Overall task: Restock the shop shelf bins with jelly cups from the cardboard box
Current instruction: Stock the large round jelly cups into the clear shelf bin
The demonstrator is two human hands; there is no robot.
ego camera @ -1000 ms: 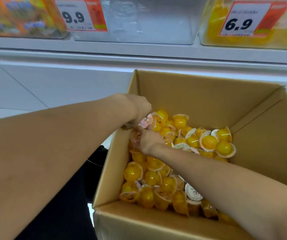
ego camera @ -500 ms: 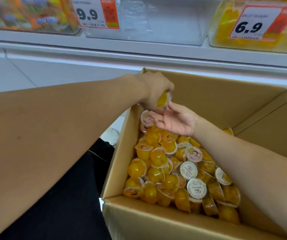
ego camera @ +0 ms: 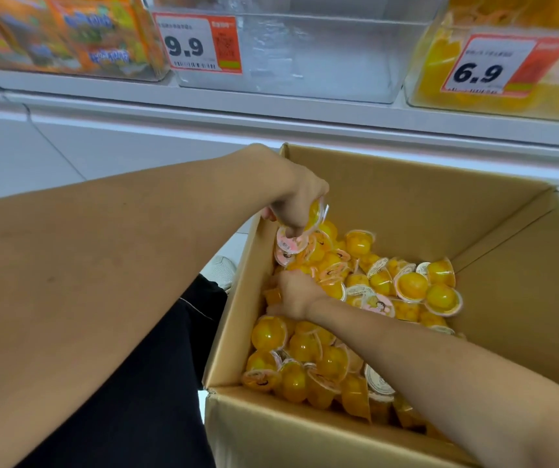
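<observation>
An open cardboard box point(ego camera: 406, 204) holds several yellow jelly cups point(ego camera: 409, 287) with pink and white lids. My left hand point(ego camera: 300, 201) hangs over the box's far left corner and grips a bunch of jelly cups point(ego camera: 313, 214), with one pink lid showing below the fingers. My right hand point(ego camera: 293, 292) is down in the heap at the left side of the box, fingers curled into the cups; its fingertips are hidden. On the shelf above stands a clear bin point(ego camera: 305, 52) that looks empty, tagged 9.9.
A bin of yellow jelly cups point(ego camera: 440, 62) tagged 6.9 stands at the upper right. A bin of orange snack packs point(ego camera: 79, 38) is at the upper left. The white shelf edge point(ego camera: 271, 113) runs above the box. Black trousers point(ego camera: 156, 383) and a white shoe point(ego camera: 220, 268) show left of the box.
My right hand was open and palm up under my left hand; it has dropped back into the heap. My left hand stays over the box's left corner with cups in it.
</observation>
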